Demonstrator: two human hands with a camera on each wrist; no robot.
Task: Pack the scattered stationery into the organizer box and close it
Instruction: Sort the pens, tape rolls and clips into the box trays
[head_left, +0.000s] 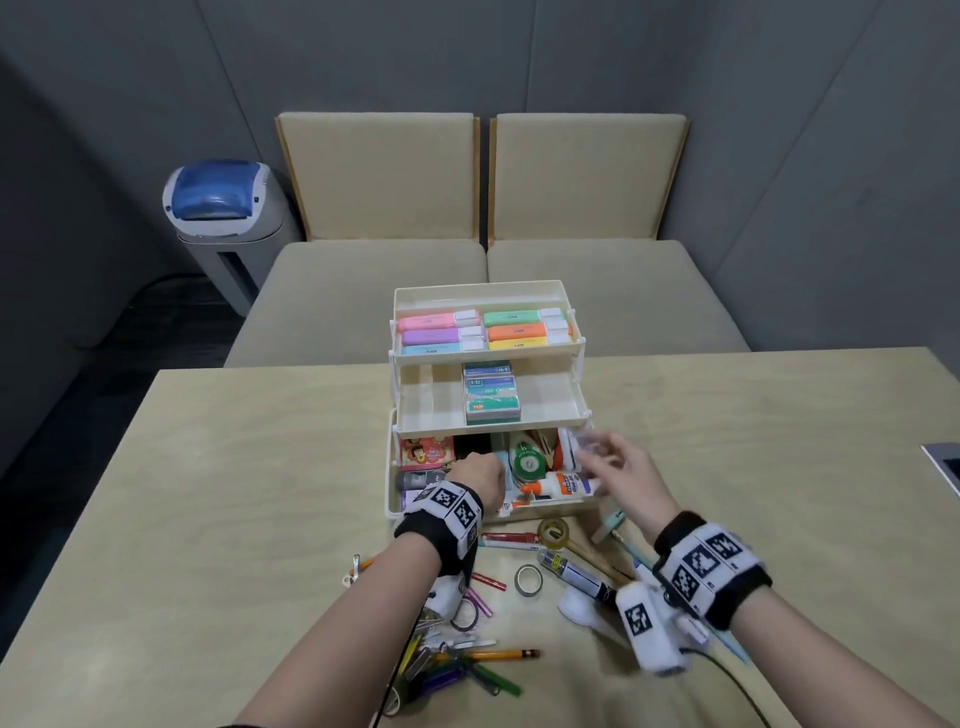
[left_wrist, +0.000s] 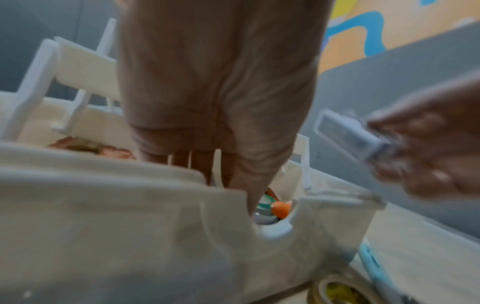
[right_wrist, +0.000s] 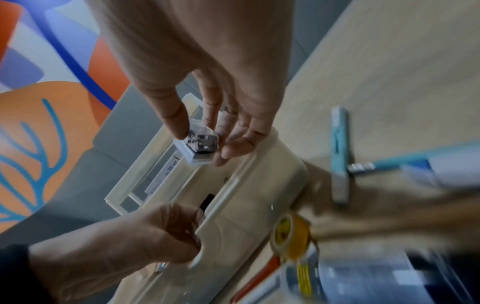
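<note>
Two hands: both at the lowest compartment of the open organizer box (head_left: 485, 415), which stands on the table (head_left: 208, 493) at 12 o'clock from the person.
Hidden: the left hand's (head_left: 478, 475) fingertips dip below the box's front wall in the left wrist view, so whether they hold anything cannot be told.
Blurred: the right hand (head_left: 623, 467) is smeared in the head view; the right wrist view shows it better.
Right hand's hold: thumb and fingers pinch a small clear plastic case (right_wrist: 198, 144) with dark, glinting contents, too small to name, above the box's 3 o'clock end.
Box make: cream plastic, three stepped tiers on thin white hinge arms, with a rounded notch in the front wall.
Top tier: blocky pastel highlighters (head_left: 485, 330) in two rows of three, with white caps.
Middle tier: three small teal and blue cartons (head_left: 491, 395) in a line at the centre; their print is unreadable.
Bottom compartment: a white glue bottle (head_left: 563, 486) with an orange tip lying flat, a round green tape dispenser (head_left: 527, 460), and a pink printed packet (head_left: 426, 452) at 9 o'clock.
Loose at 6 o'clock: a yellowish tape roll (head_left: 556, 532), a grey tape ring (head_left: 529, 580), a pencil (head_left: 498, 654), and coloured pens and clips in a heap (head_left: 447, 670), partly covered by the left forearm.
Cut off: a grey object (head_left: 945, 465) at the table's 3 o'clock edge.
</note>
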